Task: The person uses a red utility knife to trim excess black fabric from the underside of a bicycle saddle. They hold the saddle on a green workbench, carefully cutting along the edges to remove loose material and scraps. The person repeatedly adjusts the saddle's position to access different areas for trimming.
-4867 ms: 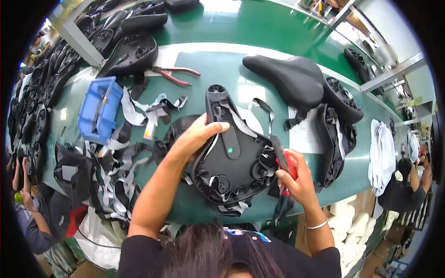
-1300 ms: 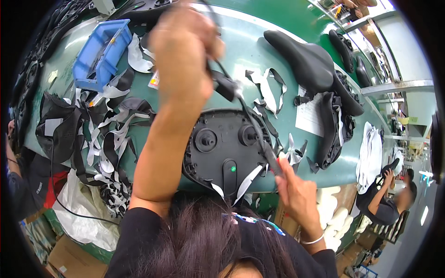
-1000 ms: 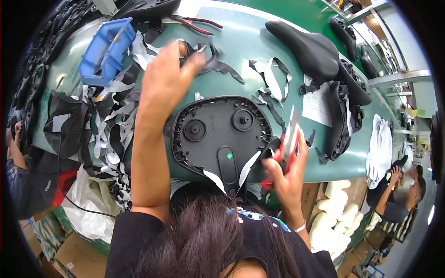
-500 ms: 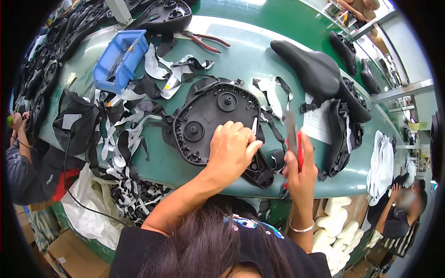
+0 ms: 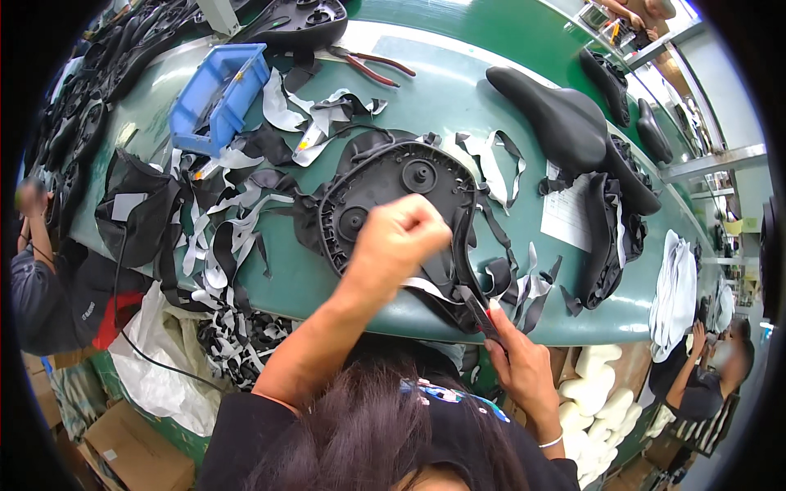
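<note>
A black bicycle saddle point(image 5: 385, 182) lies upside down on the green table, its ribbed base and two round posts facing up. Over its middle is my left hand point(image 5: 401, 239), closed in a fist; what its fingers hold, if anything, is hidden. A white strip point(image 5: 426, 286) shows along the cover's near edge, below that fist. At the narrow near end, my right hand point(image 5: 524, 360) grips a grey and black hand tool point(image 5: 480, 315) with some red at its handle. The tool's tip touches or nearly touches the saddle's edge. Black and white scraps point(image 5: 536, 282) lie just beyond it.
Loose trimmings point(image 5: 225, 237) and a blue bin point(image 5: 217, 98) lie to the left, with red-handled pincers point(image 5: 372, 67) behind. Finished-looking black saddles point(image 5: 557, 123) rest at the right. A co-worker point(image 5: 65, 303) is at the left; white foam pieces point(image 5: 589, 380) sit below the table's right edge.
My right hand has brought the tool down and left to the saddle's narrow end. My left hand has risen slightly and curled into a tighter fist. More scraps show at the saddle's right.
</note>
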The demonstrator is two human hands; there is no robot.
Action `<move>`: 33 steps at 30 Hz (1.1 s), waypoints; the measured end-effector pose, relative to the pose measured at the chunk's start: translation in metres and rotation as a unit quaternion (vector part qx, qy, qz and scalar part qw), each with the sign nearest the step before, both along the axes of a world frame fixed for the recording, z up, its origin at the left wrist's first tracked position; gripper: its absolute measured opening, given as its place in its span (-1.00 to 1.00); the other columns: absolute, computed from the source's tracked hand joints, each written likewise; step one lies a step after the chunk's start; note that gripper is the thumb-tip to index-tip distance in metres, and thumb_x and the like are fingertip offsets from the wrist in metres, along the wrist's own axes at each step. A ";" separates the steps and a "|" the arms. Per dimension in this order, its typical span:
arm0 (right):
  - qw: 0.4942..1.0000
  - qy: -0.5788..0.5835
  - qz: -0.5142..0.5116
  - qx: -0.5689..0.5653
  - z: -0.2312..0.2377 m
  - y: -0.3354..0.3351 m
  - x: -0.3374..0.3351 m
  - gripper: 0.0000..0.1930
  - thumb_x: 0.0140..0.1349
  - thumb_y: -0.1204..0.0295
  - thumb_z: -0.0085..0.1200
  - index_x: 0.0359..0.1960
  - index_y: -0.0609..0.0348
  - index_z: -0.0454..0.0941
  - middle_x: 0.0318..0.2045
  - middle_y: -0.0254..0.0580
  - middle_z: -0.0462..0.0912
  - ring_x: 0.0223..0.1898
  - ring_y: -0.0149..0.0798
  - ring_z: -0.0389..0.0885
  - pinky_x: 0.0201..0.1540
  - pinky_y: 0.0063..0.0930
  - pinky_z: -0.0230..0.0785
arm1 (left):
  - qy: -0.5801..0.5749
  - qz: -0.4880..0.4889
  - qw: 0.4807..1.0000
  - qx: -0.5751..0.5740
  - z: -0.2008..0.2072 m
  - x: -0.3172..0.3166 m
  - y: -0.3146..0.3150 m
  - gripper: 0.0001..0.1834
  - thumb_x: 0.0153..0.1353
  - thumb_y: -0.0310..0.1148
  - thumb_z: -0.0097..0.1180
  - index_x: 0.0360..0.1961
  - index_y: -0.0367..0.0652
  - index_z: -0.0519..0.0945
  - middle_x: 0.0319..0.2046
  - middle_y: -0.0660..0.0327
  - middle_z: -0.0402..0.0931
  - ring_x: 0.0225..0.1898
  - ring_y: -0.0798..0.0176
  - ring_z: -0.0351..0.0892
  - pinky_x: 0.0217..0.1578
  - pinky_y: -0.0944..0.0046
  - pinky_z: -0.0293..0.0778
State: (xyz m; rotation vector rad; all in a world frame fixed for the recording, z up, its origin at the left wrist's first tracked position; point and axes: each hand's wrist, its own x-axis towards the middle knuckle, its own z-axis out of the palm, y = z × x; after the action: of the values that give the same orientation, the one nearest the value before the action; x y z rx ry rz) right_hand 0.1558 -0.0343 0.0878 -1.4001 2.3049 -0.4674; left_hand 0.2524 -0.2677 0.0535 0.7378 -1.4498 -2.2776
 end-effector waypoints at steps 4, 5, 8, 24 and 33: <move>0.973 -0.098 -0.151 -0.143 -0.025 -0.003 -0.012 -0.52 0.13 0.46 0.22 0.10 0.22 0.40 -0.29 -0.01 0.68 -0.26 -0.16 0.70 -0.26 -0.39 0.50 | 0.097 0.243 0.935 -0.240 0.029 0.022 -0.031 -0.78 0.29 -0.30 0.01 -0.23 -0.25 0.55 -0.33 0.29 0.47 -0.35 0.49 0.36 -0.32 0.40 0.33; 0.962 -0.110 -0.220 -0.115 -0.023 -0.010 -0.020 -0.57 0.14 0.45 0.22 0.05 0.26 0.42 -0.28 -0.03 0.69 -0.22 -0.20 0.70 -0.21 -0.41 0.49 | -0.033 0.206 0.923 -0.324 0.025 0.017 -0.052 -0.70 0.29 -0.20 0.02 -0.26 -0.27 0.56 -0.36 0.23 0.51 -0.38 0.37 0.42 -0.33 0.33 0.36; 0.958 -0.135 -0.109 -0.228 -0.038 -0.064 -0.026 -0.63 0.16 0.44 0.20 -0.01 0.25 0.43 -0.34 -0.09 0.67 -0.34 -0.24 0.68 -0.27 -0.39 0.46 | -0.311 -0.044 0.785 -0.535 -0.022 0.019 -0.095 -0.44 0.21 0.05 0.04 -0.28 -0.37 0.58 -0.36 -0.06 0.58 -0.34 -0.03 0.53 -0.27 0.14 0.40; 0.808 -0.260 -0.278 -0.449 0.021 -0.214 -0.351 -0.58 0.14 0.40 0.19 0.01 0.19 0.36 -0.45 -0.22 0.55 -0.55 -0.39 0.52 -0.55 -0.52 0.37 | 0.011 0.073 0.861 -0.504 -0.065 -0.145 -0.081 -0.89 0.12 -0.47 0.17 -0.34 -0.27 0.59 -0.41 0.09 0.51 -0.40 0.13 0.53 -0.33 0.24 0.43; 0.731 -0.314 -0.418 -0.439 -0.073 -0.320 -0.547 -0.53 0.09 0.59 0.08 0.08 0.18 0.29 -0.30 -0.02 0.47 -0.47 -0.06 0.60 -0.50 -0.22 0.64 | -0.006 0.014 0.855 -0.519 -0.057 -0.142 -0.089 -0.92 0.09 -0.39 0.19 -0.46 -0.15 0.60 -0.53 0.23 0.50 -0.52 0.16 0.47 -0.47 0.21 0.31</move>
State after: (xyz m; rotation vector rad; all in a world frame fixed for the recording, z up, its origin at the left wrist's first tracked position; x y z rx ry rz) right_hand -0.3914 -0.3542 0.0144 -0.1681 1.9793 -2.1265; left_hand 0.1103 -0.3572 -0.0034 0.3875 -2.2679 -1.1119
